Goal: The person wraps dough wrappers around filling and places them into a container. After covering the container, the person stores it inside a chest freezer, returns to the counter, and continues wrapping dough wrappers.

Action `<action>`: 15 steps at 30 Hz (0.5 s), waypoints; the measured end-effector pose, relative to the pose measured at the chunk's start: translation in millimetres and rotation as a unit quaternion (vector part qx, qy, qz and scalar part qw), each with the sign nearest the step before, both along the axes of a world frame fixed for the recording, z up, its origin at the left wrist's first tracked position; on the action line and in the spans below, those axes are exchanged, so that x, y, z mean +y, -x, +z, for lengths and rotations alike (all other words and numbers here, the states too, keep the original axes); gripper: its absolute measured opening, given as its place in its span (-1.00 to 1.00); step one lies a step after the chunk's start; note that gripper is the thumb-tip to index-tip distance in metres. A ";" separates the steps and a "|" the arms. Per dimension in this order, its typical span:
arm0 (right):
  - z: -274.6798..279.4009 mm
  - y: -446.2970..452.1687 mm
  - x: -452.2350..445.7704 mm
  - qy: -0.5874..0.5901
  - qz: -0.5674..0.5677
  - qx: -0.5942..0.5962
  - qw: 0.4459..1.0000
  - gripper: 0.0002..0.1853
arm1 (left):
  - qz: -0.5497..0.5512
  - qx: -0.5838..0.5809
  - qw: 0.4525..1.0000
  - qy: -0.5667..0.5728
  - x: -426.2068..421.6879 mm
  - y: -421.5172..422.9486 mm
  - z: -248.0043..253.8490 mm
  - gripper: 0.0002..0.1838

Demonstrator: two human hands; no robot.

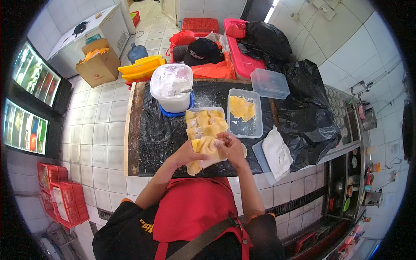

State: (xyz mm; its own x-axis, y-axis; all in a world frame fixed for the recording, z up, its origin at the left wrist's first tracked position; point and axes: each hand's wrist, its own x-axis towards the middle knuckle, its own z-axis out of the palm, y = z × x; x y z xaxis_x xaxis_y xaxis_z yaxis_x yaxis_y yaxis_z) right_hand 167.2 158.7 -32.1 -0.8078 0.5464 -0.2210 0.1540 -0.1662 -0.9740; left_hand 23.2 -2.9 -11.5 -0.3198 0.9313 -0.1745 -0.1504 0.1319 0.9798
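Note:
Close to the table's front edge, my left hand [185, 155] is closed on the left side of a soft yellow dough sheet [209, 149]. My right hand [233, 149] has its fingers bent over the sheet's right side, pinching at it; the fingertips are partly hidden. Just beyond my hands, a clear plastic container [220, 110] holds several floury yellow folded dough pieces [206, 123]. To its right stands another clear container [258, 125] with a loose yellow dough piece [242, 108] in it. Behind on the left is a white tub [174, 104] of flour [171, 82].
Black plastic [151, 151] covers the table. A white cloth-like bundle [277, 151] lies on a clear lid at right, near another clear plastic box [269, 84]. Yellow trays [141, 68] and a black cap [203, 52] are behind. Red crates [69, 201] stand on the left floor.

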 end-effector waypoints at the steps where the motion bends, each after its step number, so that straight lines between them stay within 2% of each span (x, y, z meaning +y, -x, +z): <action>1: 1.0 8.5 11.9 0.000 -0.001 0.000 1.000 -0.67 | -0.001 0.000 1.000 0.000 -2.4 2.5 3.0 -0.57; 3: -2.1 27.9 35.3 -0.127 0.038 0.042 0.990 -0.66 | -0.085 0.045 0.990 0.106 -7.2 8.3 8.7 -0.59; 4: -10.2 35.8 45.0 -0.126 0.036 0.042 0.990 -0.66 | -0.086 0.046 0.989 0.107 -9.8 9.8 3.5 -0.59; 6: -19.1 50.4 56.4 -0.323 0.100 -0.066 0.939 -0.66 | -0.070 0.004 0.986 0.150 -13.3 12.3 -11.6 -0.64; 7: -19.6 52.4 56.5 -0.325 0.098 -0.063 0.939 -0.66 | -0.070 0.008 0.986 0.149 -14.6 12.4 -16.0 -0.64; 9: -23.3 53.1 51.4 -0.381 0.076 -0.054 0.920 -0.66 | 0.086 -0.195 0.971 0.112 -18.5 10.1 -20.8 -0.69; 11: -29.2 53.2 48.1 -0.428 0.056 -0.031 0.902 -0.64 | 0.104 -0.229 0.964 0.088 -21.7 12.0 -22.9 -0.62; 13: -21.3 52.0 35.2 -0.470 0.035 -0.004 0.882 -0.63 | 0.127 -0.411 0.903 0.005 -18.4 12.6 0.5 -0.51; 14: -9.2 51.2 22.5 -0.463 -0.036 0.021 0.885 -0.64 | 0.117 -0.454 0.883 -0.042 -21.9 19.8 -20.9 -0.44; 15: 8.7 46.8 11.0 -0.455 -0.112 0.043 0.882 -0.65 | 0.119 -0.453 0.883 -0.043 -21.5 21.6 -17.4 -0.44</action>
